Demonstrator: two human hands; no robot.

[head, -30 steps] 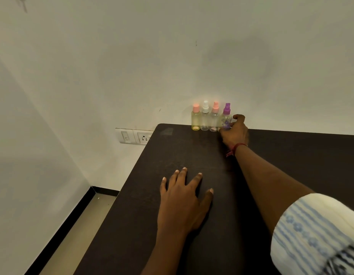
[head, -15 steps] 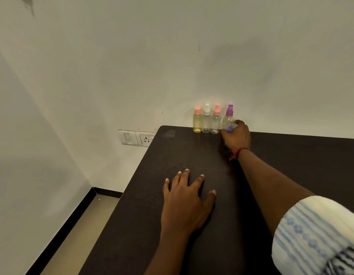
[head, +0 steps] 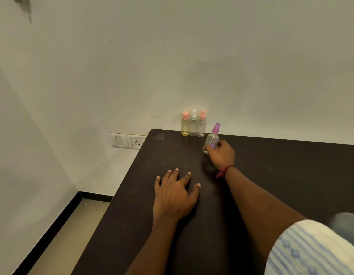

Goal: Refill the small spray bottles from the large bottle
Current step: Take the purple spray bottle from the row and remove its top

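Observation:
Three small clear spray bottles stand in a row against the wall at the table's far edge: a pink-capped one with yellowish liquid (head: 185,126), a white-capped one (head: 193,125) and another pink-capped one (head: 201,125). My right hand (head: 221,155) grips a fourth small bottle with a purple cap (head: 213,136), tilted and pulled away from the row toward me. My left hand (head: 175,195) rests flat on the dark table (head: 291,175) with fingers spread. A blurred grey shape (head: 348,225) at the right edge could be the large bottle; I cannot tell.
The dark table's left edge runs diagonally down to the floor (head: 73,235). A wall switch and socket plate (head: 128,140) sits just left of the table's far corner. The white wall rises directly behind the bottles.
My right hand has drawn the purple-capped bottle out of the row, toward me and slightly right, tilting it. The left hand has stayed flat on the table.

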